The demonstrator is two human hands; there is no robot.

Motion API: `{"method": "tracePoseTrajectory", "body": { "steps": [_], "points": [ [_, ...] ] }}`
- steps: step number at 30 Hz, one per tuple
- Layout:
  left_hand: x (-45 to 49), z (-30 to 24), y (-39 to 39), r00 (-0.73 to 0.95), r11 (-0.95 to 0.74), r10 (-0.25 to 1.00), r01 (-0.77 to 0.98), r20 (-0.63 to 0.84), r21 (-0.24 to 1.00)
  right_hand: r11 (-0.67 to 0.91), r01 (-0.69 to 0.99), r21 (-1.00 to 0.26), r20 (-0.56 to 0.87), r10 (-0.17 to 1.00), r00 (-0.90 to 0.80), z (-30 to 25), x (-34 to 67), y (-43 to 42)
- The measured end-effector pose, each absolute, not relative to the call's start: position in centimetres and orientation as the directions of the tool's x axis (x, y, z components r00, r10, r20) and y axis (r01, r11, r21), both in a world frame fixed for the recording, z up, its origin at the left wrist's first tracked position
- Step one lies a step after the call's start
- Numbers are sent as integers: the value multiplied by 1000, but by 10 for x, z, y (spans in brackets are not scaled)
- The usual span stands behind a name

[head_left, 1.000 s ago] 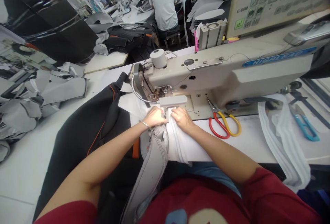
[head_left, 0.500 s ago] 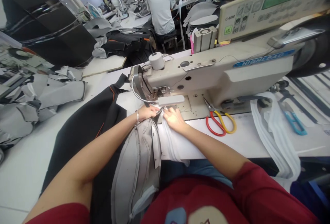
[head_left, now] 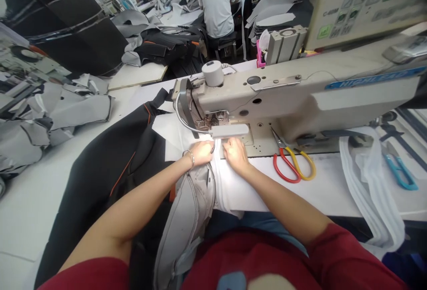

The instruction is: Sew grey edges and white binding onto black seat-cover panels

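Note:
My left hand point(head_left: 202, 152) is closed on the upper edge of a grey padded fabric piece point(head_left: 182, 223), just in front of the sewing machine point(head_left: 283, 98) needle area. The piece drapes over the table edge towards my lap. A white fabric strip point(head_left: 220, 183) runs between my two hands up under the machine's lamp point(head_left: 230, 131). At its right side, my right hand point(head_left: 236, 154) has its fingers curled down against the strip, the fingertips partly hidden. The presser foot and needle are mostly covered by the lamp.
Red-and-yellow-handled scissors point(head_left: 292, 159) lie right of my hand. Farther right are a looped white strip point(head_left: 367, 183) and a blue-handled tool point(head_left: 400, 172). Black fabric point(head_left: 100, 179) covers the table at left, grey pieces point(head_left: 73, 107) beyond. A person point(head_left: 217, 3) sits ahead.
My view has shifted slightly. My left hand has turned and drawn the grey piece's edge alongside the white strip, which now lies straighter between my hands.

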State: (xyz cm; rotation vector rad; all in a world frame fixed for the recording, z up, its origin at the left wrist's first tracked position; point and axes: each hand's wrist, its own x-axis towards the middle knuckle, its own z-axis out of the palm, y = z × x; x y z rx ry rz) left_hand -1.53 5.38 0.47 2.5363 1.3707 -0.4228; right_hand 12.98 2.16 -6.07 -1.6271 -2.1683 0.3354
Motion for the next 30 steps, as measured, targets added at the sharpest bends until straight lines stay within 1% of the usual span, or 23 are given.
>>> {"method": "tracePoseTrajectory", "body": {
  "steps": [8, 12, 15, 21, 26, 30],
  "points": [
    [-18, -1, 44, 525, -544, 812, 839, -256, -2, 327, 845, -423, 136, 945, -298, -61, 126, 27],
    [-21, -7, 40, 513, -513, 838, 857, -185, 53, 350, 865, -360, 119, 937, -329, -56, 123, 27],
    [-22, -8, 39, 515, -511, 843, 857, -154, 72, 350, 886, -303, 107, 937, -333, -54, 122, 26],
    [-22, -6, 38, 521, -509, 840, 853, -153, 111, 353, 904, -241, 100, 935, -339, -51, 119, 24],
    [-18, -7, 35, 447, -435, 879, 895, -167, 102, 375, 906, -196, 81, 927, -367, -48, 116, 25],
    [-17, -9, 33, 454, -438, 880, 889, -137, 130, 378, 907, -184, 80, 926, -370, -47, 117, 27]
  ]
}}
